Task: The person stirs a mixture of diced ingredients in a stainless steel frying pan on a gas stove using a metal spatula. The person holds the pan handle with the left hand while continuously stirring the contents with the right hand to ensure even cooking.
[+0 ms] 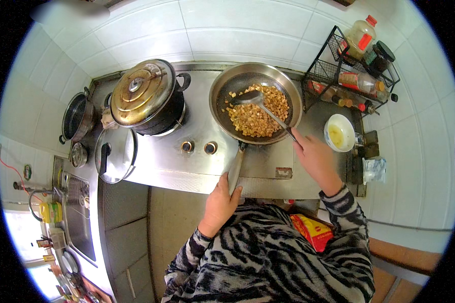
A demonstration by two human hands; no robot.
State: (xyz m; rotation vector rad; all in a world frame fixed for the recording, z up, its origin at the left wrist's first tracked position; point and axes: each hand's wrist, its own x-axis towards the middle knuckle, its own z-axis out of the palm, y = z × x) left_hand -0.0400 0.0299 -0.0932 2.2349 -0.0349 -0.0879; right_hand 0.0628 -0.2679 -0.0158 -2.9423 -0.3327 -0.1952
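A steel frying pan [217, 94] sits on the right side of the stove, its dark inner surface partly covered with small browned diced pieces of food [256, 118]. My left hand [222, 204] grips the pan's long handle [235, 168] near its end. In my right hand [315, 157] is the dark handle of a metal spatula [271, 114]. The spatula's blade rests at the upper left of the food, and some pieces lie loose beyond it. What the diced food is, I cannot tell.
Left of the pan stands a large lidded pot [148, 98]; a glass lid [115, 155] lies by it. A white bowl [339, 132] with yellowish residue is close to my right hand. Behind it rises a black wire rack [328, 74] of bottles. The sink [79, 219] is far left.
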